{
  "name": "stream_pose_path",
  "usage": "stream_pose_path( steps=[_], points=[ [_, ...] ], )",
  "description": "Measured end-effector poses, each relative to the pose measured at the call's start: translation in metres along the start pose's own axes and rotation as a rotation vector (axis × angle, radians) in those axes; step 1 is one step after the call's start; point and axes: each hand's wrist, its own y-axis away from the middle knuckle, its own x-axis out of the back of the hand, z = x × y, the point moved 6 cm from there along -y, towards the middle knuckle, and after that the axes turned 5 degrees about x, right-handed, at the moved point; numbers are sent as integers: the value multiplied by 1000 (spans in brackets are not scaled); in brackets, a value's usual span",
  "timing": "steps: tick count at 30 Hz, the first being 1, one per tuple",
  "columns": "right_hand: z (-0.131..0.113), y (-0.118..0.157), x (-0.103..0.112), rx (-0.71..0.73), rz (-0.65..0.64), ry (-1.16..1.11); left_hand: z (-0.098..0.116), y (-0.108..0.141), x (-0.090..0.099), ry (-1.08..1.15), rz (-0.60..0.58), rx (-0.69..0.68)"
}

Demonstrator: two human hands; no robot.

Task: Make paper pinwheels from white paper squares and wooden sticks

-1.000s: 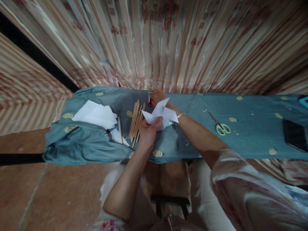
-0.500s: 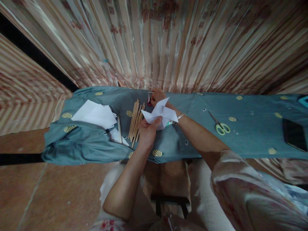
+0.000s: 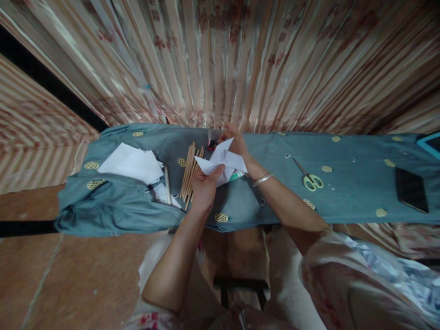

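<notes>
A folded white paper pinwheel (image 3: 223, 160) is pinched in my left hand (image 3: 205, 185), the thumb pressing near its centre. My right hand (image 3: 233, 137) is just behind the pinwheel, its fingers bent together beside a small clear box with red in it (image 3: 212, 141); the paper hides part of this hand, and anything between its fingertips is too small to make out. Several thin wooden sticks (image 3: 189, 172) lie just left of the pinwheel. Partly under the paper shows a green and white tube (image 3: 235, 176).
White paper sheets (image 3: 129, 162) lie on the left of the blue-green cloth (image 3: 275, 183), near a pale stick (image 3: 167, 185) and paper scraps (image 3: 160, 192). To the right are green-handled scissors (image 3: 312, 182), a dark phone (image 3: 411, 190) and a blue-edged object (image 3: 429, 144). A curtain (image 3: 233, 68) hangs behind.
My right hand has lifted slightly away from the small box, its wrist and bracelet now further from the pinwheel. My left hand still holds the paper. The view has shifted a little.
</notes>
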Motion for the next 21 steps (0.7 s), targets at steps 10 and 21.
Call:
stream_pose_path(
  steps=[10,21],
  points=[
    [59,98,35,-265,473,-573,-8,-2,-4,-16,-18,-3],
    [34,149,82,-192,410,-568,-29,2,-31,-120,-50,49]
  ],
)
